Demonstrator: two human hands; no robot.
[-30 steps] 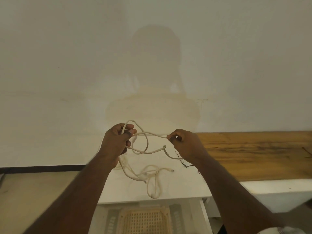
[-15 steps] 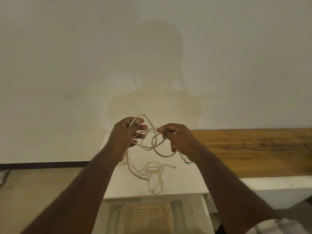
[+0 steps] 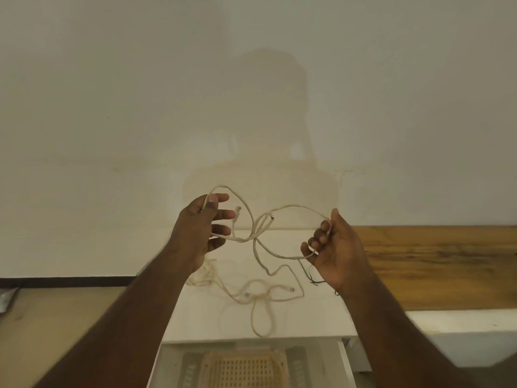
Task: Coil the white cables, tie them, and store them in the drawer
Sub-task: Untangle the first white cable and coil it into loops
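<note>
A white cable [image 3: 258, 233] is stretched in loops between both hands above a white cabinet top [image 3: 313, 315]. My left hand [image 3: 201, 233] pinches one loop between thumb and forefinger, its other fingers spread with cable draped over them. My right hand [image 3: 335, 247] holds the other loop in curled fingers, palm turned toward me. The rest of the white cable [image 3: 260, 296] lies in a loose tangle on the cabinet top beneath. Below the top, an open drawer [image 3: 344, 359] shows a perforated tan tray [image 3: 246, 371].
Thin black wires [image 3: 310, 275] trail on the cabinet top near my right wrist. A wooden counter [image 3: 433, 264] extends to the right at the same height. A plain wall rises behind. Bare floor [image 3: 56, 317] lies to the left.
My hands have moved apart, the right one out to the right with its palm turned up, so the loops between them are drawn wider. My left fingers have spread.
</note>
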